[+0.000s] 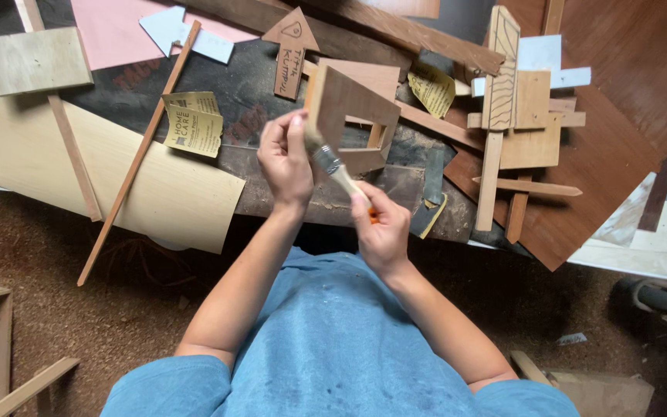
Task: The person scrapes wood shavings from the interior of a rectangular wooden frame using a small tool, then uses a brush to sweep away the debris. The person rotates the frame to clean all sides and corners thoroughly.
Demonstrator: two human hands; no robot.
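Left hand (287,161) closed on the wooden frame (349,116), held tilted above the worktop (272,100) near picture centre. Right hand (381,232) at 5 o'clock of the frame, gripping the paintbrush (333,166), bristle end touching the frame's near edge. Folded sandpaper sheets (193,122) lying at 9 o'clock of the left hand. Long thin wooden stick (137,158) slanting across at 8 o'clock. Stacked wood offcuts (519,116) at 3 o'clock, well apart from both hands.
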